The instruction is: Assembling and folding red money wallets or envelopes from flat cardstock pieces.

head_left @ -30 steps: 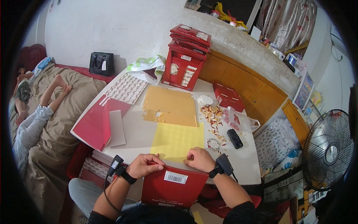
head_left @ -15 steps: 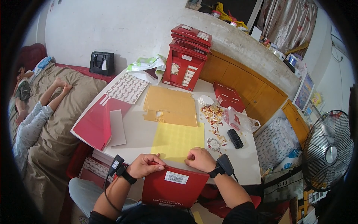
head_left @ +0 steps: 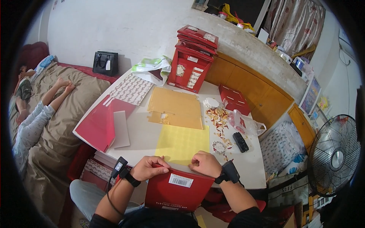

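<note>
A flat red cardboard package (head_left: 173, 195) with a white barcode label leans up against the table's near edge, in front of my body. My left hand (head_left: 149, 169) pinches its upper left edge between thumb and fingers. Behind the package's top right edge, my right hand (head_left: 206, 164) is closed with curled fingers. Its fingertips are by the near end of a yellow sheet (head_left: 182, 142); what they hold, if anything, is hidden. A brown cardboard piece (head_left: 175, 106) overlaps the sheet's far end.
Tall red boxes (head_left: 186, 70) stand stacked at the back; another red box (head_left: 232, 99) lies right of them. Small scraps (head_left: 217, 118), a plastic bag (head_left: 245, 123) and a black object (head_left: 240, 142) sit on the right. Pink sheets (head_left: 97, 125) lie left. A fan (head_left: 336, 159) stands right; a person lies on the bed.
The whole view has shifted very slightly. My hands and the red package hold almost the same positions as before.
</note>
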Motion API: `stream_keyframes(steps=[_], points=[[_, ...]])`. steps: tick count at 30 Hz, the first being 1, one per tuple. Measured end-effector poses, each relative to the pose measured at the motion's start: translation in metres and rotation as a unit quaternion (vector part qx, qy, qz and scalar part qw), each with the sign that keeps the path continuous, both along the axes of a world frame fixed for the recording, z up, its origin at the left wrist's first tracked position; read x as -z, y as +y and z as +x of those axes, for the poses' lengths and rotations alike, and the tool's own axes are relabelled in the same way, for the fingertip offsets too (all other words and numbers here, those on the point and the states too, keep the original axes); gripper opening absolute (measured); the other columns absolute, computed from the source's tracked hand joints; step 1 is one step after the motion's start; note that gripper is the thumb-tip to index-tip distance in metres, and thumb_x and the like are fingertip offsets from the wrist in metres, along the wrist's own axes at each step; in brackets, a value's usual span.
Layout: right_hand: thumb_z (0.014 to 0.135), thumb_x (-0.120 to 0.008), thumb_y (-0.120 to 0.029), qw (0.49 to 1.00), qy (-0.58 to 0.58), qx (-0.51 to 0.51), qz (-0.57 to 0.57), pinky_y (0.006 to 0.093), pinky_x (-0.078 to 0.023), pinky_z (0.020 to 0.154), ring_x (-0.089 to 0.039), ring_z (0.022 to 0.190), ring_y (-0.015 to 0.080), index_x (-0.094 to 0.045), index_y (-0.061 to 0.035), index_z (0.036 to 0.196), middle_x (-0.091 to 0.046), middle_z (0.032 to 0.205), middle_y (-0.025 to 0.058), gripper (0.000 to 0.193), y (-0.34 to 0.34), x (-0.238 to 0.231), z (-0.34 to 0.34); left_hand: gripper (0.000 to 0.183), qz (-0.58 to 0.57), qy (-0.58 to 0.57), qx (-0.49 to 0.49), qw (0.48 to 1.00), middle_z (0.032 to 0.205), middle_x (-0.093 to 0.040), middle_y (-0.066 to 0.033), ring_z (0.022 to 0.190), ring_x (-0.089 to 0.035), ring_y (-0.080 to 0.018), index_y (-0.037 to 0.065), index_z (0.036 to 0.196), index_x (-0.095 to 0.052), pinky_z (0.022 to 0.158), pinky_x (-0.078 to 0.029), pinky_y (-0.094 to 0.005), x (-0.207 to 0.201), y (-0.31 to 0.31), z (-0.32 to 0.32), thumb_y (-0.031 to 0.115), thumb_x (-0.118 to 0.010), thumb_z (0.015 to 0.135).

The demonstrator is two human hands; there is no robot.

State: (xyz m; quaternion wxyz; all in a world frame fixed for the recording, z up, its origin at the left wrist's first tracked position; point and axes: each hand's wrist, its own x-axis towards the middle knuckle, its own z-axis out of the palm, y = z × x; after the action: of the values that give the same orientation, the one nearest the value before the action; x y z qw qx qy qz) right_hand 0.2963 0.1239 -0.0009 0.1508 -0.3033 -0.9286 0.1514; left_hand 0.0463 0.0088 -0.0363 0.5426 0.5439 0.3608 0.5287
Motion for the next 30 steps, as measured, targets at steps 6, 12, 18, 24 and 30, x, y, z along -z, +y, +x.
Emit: stream_keyframes(steps=[6,12,18,24,30], points=[[0.072,-0.07,-0.021,1.0,-0.01,-0.003,0.003,0.0366,-0.05,0.063,-0.062,0.071,0.0281,-0.062,-0.0048,0.075,-0.06,0.075,0.0106,0.018,0.0024,0.0044,-0.0006,0.007,0.0,-0.005,-0.004,1.0,0.089,-0.071,-0.0048,0.08,-0.063,-0.0088,0.006,0.086,-0.069,0.114,-0.021,-0.0367,0.0015,-0.0003,-0.0001,0.003,-0.071,0.081],[0.072,-0.069,-0.019,1.0,-0.003,0.0,0.0,0.0367,-0.05,0.063,-0.062,0.071,0.0282,-0.063,-0.0046,0.074,-0.061,0.077,0.0107,0.016,-0.0011,0.0,-0.0011,0.006,-0.011,-0.015,-0.001,1.0,0.089,-0.071,-0.0046,0.08,-0.063,-0.0092,0.006,0.086,-0.069,0.114,-0.021,-0.0368,0.0025,0.0001,-0.0005,0.004,-0.072,0.081],[0.073,-0.068,-0.018,1.0,0.008,-0.007,0.003,0.0359,-0.05,0.063,-0.062,0.07,0.0281,-0.064,-0.0053,0.075,-0.062,0.077,0.0108,0.013,-0.001,-0.0007,0.0008,0.007,-0.015,-0.002,-0.001,1.0,0.089,-0.071,-0.0046,0.081,-0.063,-0.0093,0.006,0.087,-0.069,0.114,-0.022,-0.0369,0.0003,-0.0001,-0.0002,0.004,-0.072,0.081],[0.073,-0.067,-0.015,0.999,0.037,-0.01,0.003,0.0349,-0.05,0.062,-0.063,0.069,0.0276,-0.066,-0.0054,0.076,-0.063,0.075,0.0109,0.011,0.0008,0.002,0.0038,0.007,-0.001,0.004,-0.007,1.0,0.09,-0.071,-0.0048,0.081,-0.063,-0.0091,0.006,0.087,-0.069,0.114,-0.022,-0.0367,0.0032,0.0004,-0.0002,0.005,-0.072,0.08],[0.074,-0.069,-0.019,0.999,0.031,-0.015,0.009,0.0347,-0.051,0.063,-0.063,0.069,0.0273,-0.065,-0.0051,0.078,-0.063,0.078,0.0108,0.015,-0.0012,0.0025,0.0034,0.008,-0.001,-0.006,-0.003,1.0,0.086,-0.07,-0.0026,0.08,-0.06,-0.0056,0.003,0.09,-0.07,0.11,-0.026,-0.0274,0.0013,-0.0001,0.0008,0.006,-0.071,0.082]])
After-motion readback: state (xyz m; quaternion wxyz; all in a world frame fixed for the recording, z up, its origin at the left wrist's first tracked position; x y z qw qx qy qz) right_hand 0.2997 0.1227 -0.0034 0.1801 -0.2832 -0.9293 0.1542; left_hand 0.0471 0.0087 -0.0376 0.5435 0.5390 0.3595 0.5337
